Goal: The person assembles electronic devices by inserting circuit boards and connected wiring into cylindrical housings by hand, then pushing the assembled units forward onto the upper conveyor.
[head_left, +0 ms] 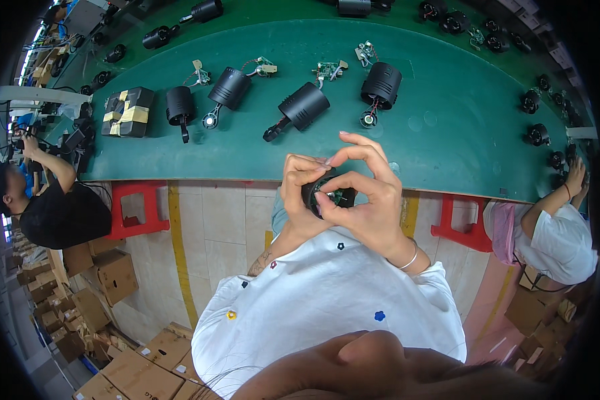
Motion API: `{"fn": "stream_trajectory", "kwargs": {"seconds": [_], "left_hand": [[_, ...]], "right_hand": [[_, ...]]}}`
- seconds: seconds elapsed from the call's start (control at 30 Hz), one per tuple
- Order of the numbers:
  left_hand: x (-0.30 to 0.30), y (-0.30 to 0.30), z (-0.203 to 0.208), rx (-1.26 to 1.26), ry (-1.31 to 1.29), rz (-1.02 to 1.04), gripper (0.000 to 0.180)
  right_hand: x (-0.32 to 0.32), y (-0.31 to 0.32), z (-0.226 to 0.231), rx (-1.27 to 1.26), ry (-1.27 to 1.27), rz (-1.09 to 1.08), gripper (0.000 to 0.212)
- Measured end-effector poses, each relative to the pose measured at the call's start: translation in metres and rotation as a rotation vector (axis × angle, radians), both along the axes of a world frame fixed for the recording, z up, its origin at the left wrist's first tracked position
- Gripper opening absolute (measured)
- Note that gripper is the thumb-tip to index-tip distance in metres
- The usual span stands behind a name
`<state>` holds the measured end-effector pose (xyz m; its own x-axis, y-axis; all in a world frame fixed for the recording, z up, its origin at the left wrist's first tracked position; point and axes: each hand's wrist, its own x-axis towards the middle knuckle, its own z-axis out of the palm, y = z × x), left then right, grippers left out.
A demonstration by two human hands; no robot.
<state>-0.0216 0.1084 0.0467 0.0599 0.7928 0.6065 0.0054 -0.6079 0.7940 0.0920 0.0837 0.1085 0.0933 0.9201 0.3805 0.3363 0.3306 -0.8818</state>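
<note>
Just off the near edge of the bench, a black cylindrical housing (309,193) is held with its open end up, and a green circuit board (342,197) shows inside it. My left hand (299,190) is wrapped round the housing's left side. Over the opening, my right hand (373,190) has its thumb and forefinger bent together at the board; whatever lies between the tips is hidden. Closest on the bench are two more black housings (304,107) (381,85), each with a wired board (329,70) hanging from its far end.
Further left on the green bench (247,157) lie two housings (230,88) (180,105) and a black block with yellow tape (128,113). Co-workers sit left (63,207) and right (553,233), near red stools (137,210) (463,223). Cardboard boxes (150,363) stand behind me.
</note>
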Motion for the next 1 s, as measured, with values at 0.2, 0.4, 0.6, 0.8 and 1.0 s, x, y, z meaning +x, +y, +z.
{"fn": "stream_trajectory", "kwargs": {"seconds": [0.2, 0.4, 0.6, 0.8, 1.0], "left_hand": [[-0.005, 0.007, -0.011, 0.144, 0.113, 0.042, 0.045], [-0.004, 0.002, -0.009, -0.002, -0.046, -0.034, 0.043], [-0.003, 0.005, -0.007, 0.034, -0.035, 0.047, 0.043], [-0.007, 0.005, -0.012, 0.102, 0.064, 0.149, 0.05], [-0.012, 0.007, -0.008, 0.185, 0.199, 0.152, 0.055]], "right_hand": [[0.005, 0.005, 0.013, 0.026, -0.143, 0.019, 0.012], [0.001, 0.006, 0.003, -0.028, -0.013, 0.09, 0.012], [-0.011, -0.001, -0.01, -0.031, 0.069, -0.014, 0.024], [-0.016, 0.002, -0.028, -0.385, 0.692, 0.166, 0.046], [-0.014, 0.006, -0.032, -0.395, 0.82, 0.278, 0.056]]}}
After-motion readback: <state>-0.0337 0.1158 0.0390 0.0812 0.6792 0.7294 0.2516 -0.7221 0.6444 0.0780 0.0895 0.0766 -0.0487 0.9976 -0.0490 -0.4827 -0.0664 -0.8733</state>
